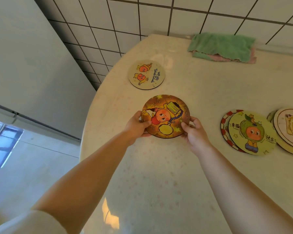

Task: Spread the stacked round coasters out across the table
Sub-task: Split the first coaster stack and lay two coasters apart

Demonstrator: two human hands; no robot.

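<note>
An orange-yellow round coaster point(165, 114) with a cartoon figure is held at the table's left side. My left hand point(136, 125) grips its left rim and my right hand point(194, 130) grips its right rim. Whether it rests on the table or hovers just above it, I cannot tell. A cream coaster point(146, 75) with two orange characters lies flat further back. At the right, a green-character coaster point(251, 133) overlaps a red-rimmed coaster point(224, 130). Another pale coaster point(289, 127) overlaps more at the right edge.
The cream table point(159, 183) has a curved left edge with floor below. A folded green and pink cloth point(223, 47) lies at the back by the tiled wall point(142, 17).
</note>
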